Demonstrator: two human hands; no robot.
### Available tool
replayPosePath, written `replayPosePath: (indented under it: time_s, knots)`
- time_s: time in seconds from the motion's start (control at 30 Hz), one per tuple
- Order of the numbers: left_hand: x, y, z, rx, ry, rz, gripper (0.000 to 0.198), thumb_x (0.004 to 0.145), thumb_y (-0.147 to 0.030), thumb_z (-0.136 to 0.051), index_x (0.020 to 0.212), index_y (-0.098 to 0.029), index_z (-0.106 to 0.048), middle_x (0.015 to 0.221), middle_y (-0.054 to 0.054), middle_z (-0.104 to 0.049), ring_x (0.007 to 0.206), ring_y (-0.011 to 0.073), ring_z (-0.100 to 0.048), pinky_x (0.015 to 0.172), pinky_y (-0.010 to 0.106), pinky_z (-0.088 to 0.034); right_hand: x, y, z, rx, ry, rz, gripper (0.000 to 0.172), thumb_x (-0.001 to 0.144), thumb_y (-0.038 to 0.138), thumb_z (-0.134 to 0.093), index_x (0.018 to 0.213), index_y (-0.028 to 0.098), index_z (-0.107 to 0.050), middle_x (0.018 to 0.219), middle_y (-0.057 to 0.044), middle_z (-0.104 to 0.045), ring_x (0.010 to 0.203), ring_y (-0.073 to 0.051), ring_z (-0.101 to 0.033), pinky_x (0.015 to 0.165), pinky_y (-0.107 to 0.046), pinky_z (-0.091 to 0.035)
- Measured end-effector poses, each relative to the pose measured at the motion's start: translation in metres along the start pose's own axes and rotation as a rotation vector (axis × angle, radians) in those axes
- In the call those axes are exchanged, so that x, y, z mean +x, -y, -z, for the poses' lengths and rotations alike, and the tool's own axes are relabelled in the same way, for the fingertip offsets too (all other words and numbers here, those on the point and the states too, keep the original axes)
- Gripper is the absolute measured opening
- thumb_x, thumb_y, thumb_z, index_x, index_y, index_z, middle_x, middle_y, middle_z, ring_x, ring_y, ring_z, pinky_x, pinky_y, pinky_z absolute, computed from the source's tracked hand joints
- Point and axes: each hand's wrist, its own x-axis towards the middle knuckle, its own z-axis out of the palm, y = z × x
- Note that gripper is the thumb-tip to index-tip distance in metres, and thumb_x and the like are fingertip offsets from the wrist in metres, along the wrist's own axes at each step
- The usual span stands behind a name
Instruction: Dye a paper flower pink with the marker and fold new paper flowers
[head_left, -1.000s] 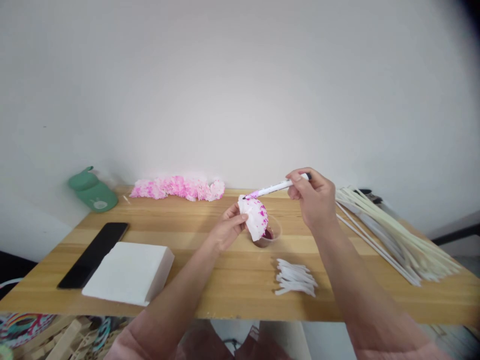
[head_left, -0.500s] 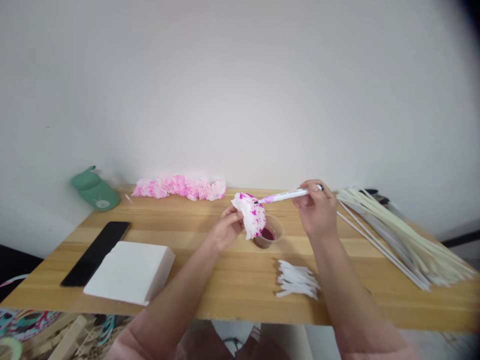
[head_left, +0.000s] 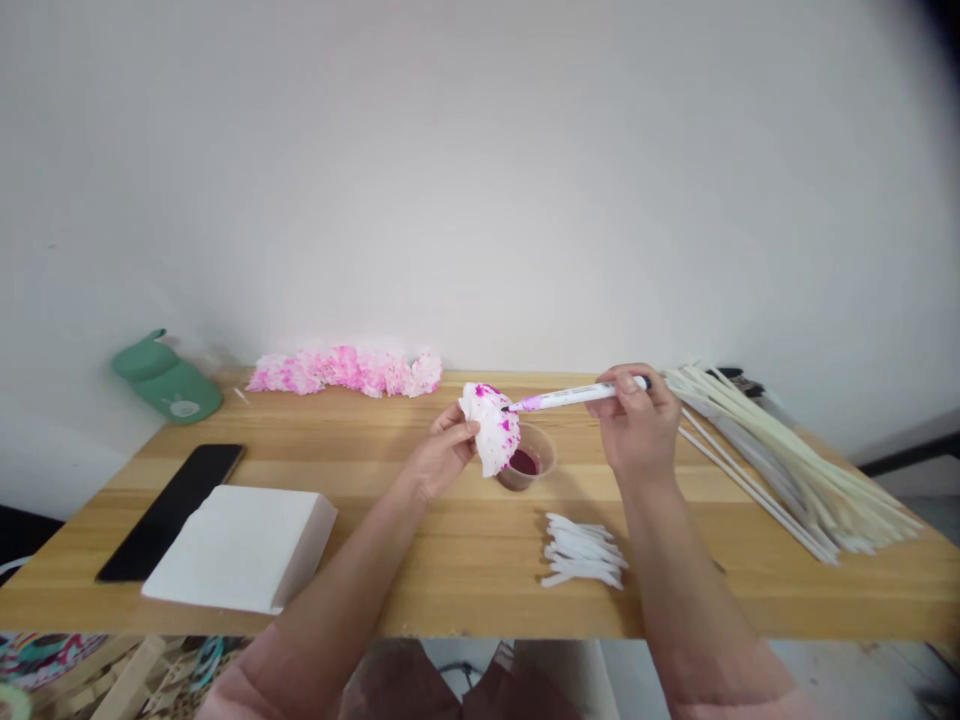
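My left hand [head_left: 439, 455] is closed on a white paper flower [head_left: 491, 428] speckled with magenta, held above the wooden table [head_left: 420, 560]. My right hand [head_left: 637, 420] pinches a white brush pen [head_left: 574, 396] with a pink tip. The tip touches the flower's right side. Just below the flower stands a small clear cup [head_left: 529, 462] of dark red dye.
A stack of white paper [head_left: 240, 548] and a black phone [head_left: 172, 510] lie at the left. A green cap [head_left: 166, 380] and a row of pink flowers [head_left: 345, 370] sit by the wall. Folded white strips [head_left: 583, 550] lie in front, long pale sticks [head_left: 780, 455] at the right.
The pen has dropped from above the flower to its right side, lying more level. My left hand turned the flower a little. The camera view shifted slightly.
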Motion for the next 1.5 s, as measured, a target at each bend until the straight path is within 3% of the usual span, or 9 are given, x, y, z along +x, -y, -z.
replayPosePath:
  time_s: [0.87,1.07,1.3,1.5]
  knots:
    - [0.0006,0.0005,0.0014,0.029,-0.010,0.005,0.033,0.065,-0.015,-0.077,0.095,-0.017,-0.064,0.088,0.001,-0.069,0.076,0.0122,-0.062,0.073,0.026,-0.047,0.0003,-0.0005,0.0065,-0.094,-0.020,0.033,0.018,0.072,0.035,-0.073,0.070,0.021,-0.062,0.059,0.003,-0.055,0.044,-0.007,-0.042,0.044,-0.023,-0.033]
    - [0.0025,0.0017,0.0059,0.004,0.010,-0.019,0.035,0.066,-0.019,-0.077,0.098,-0.018,-0.064,0.090,0.002,-0.069,0.077,0.0128,-0.063,0.072,0.025,-0.047,0.0015,0.0014,0.0063,-0.037,0.001,0.011,0.020,0.076,0.039,-0.068,0.069,0.022,-0.061,0.046,0.006,-0.039,0.043,-0.008,-0.037,0.046,-0.024,-0.034]
    - [0.0028,0.0010,0.0070,-0.002,-0.023,-0.017,0.035,0.068,-0.020,-0.077,0.100,-0.019,-0.063,0.095,0.002,-0.069,0.082,0.0137,-0.064,0.077,0.027,-0.049,-0.0033,0.0002,0.0004,-0.031,-0.016,-0.012,0.020,0.071,0.036,-0.073,0.068,0.020,-0.061,0.060,0.003,-0.055,0.042,-0.006,-0.040,0.044,-0.024,-0.034]
    - [0.0023,0.0006,0.0051,0.000,-0.035,-0.014,0.037,0.067,-0.021,-0.076,0.101,-0.020,-0.061,0.096,0.002,-0.069,0.085,0.0144,-0.064,0.081,0.028,-0.048,-0.0047,-0.0046,0.0008,-0.089,0.021,0.008,0.022,0.072,0.038,-0.073,0.069,0.020,-0.060,0.059,0.004,-0.055,0.043,-0.006,-0.041,0.044,-0.023,-0.034]
